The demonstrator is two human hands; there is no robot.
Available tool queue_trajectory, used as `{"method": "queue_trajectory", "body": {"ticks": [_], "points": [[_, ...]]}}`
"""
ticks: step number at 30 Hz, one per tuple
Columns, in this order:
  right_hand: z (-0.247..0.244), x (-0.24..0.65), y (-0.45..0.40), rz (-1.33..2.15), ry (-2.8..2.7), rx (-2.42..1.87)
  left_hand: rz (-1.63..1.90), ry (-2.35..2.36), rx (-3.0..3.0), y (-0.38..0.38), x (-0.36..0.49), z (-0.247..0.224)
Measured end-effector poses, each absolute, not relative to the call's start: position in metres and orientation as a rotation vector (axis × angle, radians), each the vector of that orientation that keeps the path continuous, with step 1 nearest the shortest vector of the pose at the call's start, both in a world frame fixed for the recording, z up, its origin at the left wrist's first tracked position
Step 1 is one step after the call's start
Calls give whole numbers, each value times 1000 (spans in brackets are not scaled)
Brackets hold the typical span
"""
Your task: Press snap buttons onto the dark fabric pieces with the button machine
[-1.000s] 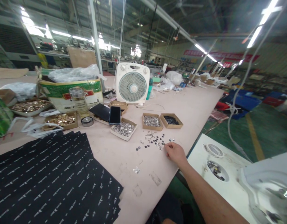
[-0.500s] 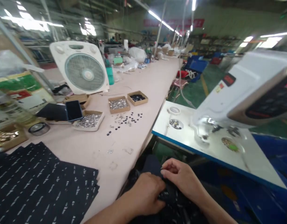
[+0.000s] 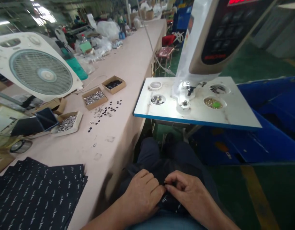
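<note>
Low in front of my lap, my left hand [image 3: 144, 193] is closed on a piece of black fabric [image 3: 170, 202] with small white print. My right hand [image 3: 187, 193] pinches at the same fabric, thumb and forefinger pressed together. A tiny dark thing shows at those fingertips, too small to make out. Both hands nearly touch over the cloth, and much of it is hidden beneath them. On the table to the left lies a stack of black printed fabric pieces [image 3: 39, 195].
Small black discs [image 3: 105, 111] and metal bits lie on the table [image 3: 128, 76], near a box of metal pieces [image 3: 94, 98] and a box of black pieces [image 3: 114, 84]. A fan [image 3: 45, 75] stands behind. Ahead right is a white machine [image 3: 197, 54] on a blue-edged board [image 3: 159, 113].
The view has turned right and downward, so the machine and board sit nearer the middle. My hands stay on the fabric and have drawn closer together.
</note>
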State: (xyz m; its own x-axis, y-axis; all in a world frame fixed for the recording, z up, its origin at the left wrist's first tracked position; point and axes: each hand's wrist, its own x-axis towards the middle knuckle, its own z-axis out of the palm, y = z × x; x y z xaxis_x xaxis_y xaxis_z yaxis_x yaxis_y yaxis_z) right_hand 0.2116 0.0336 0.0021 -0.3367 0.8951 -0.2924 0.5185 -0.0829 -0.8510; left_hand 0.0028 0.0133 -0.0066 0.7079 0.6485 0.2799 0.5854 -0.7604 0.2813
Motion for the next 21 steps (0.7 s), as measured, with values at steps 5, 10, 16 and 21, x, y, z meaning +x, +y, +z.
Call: {"method": "queue_trajectory", "body": {"ticks": [5,10,16,21], "points": [[5,217,27,1466,-1852,-1454,484,973,2743,6,4,7],[14,226,23,1429,-1938,-1416,430,1000,2772,6,5,14],[14,227,14,1300,-1913,-1408,506,1012,2756,4,7,17],[8,223,7,1211,-1936,-1312,492,998,2733,-1,3,18]]}}
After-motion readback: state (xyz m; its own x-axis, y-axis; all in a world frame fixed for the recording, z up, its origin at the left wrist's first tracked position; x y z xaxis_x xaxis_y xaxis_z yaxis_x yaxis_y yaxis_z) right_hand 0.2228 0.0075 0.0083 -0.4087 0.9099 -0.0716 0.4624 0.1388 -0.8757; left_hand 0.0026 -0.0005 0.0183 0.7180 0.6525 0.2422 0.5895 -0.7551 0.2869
